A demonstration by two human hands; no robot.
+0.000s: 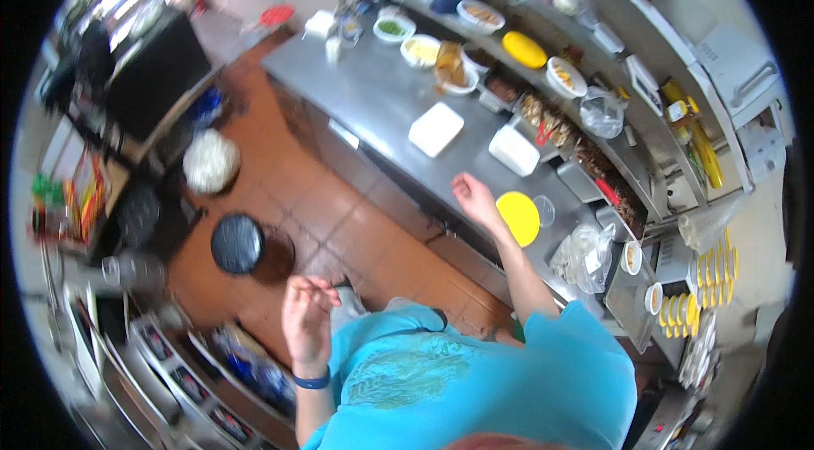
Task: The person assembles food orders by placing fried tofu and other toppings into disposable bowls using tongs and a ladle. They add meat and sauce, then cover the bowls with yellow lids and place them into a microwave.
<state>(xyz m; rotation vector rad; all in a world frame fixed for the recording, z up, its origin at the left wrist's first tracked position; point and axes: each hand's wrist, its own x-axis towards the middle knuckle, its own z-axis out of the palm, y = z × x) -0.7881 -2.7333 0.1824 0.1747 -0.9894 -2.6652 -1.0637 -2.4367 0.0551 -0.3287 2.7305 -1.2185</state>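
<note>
My left hand (307, 314) is raised over the floor in front of me, its fingers curled together with nothing visible in them. A dark band circles that wrist. My right hand (475, 198) is at the front edge of the steel counter (356, 102), loosely closed, and I see nothing in it. Nearest to it is a round yellow lid (518, 218), with a clear round lid (544, 211) beside it. Farther back on the counter stand a white rectangular container (436, 129) and a second white container (514, 150).
Bowls of food, including one of chopped greens (394, 27), line the counter's back. Shelves rise behind them. A plastic bag (583, 257) lies at the right. On the tiled floor stand a black-topped round bin (238, 244) and a whitish bundle (211, 162).
</note>
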